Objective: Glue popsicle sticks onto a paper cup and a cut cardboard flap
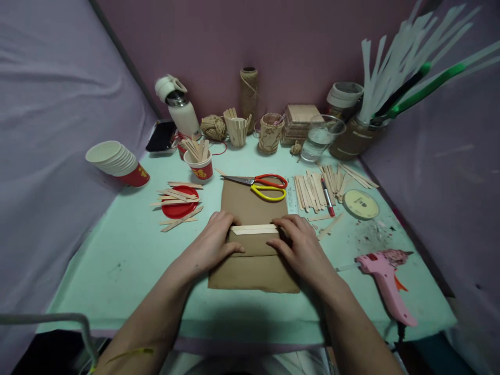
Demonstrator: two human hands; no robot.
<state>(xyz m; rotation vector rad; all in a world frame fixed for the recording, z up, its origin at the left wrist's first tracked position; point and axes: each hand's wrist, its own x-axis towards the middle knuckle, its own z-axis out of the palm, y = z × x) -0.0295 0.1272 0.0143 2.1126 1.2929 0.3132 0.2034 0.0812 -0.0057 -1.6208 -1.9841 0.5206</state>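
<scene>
A small piece of brown cardboard (253,246) lies across a larger cardboard sheet (253,276). Two pale wooden craft sticks (255,229) run side by side along its far edge. My left hand (219,237) grips the small piece at its left end, thumb on the near part and fingers by the stick ends. At the right end my right hand (299,239) holds it the same way. Just beyond both hands, scissors (261,185) with one red and one yellow handle rest on the sheet's far end.
A pink glue gun (385,281) lies at right. Loose craft sticks (308,192), a marker (327,197) and a round yellowish lid (361,204) are beyond it. Left stand a red dish (172,211) with sticks and stacked paper cups (117,161). A water cup (318,140) stands behind.
</scene>
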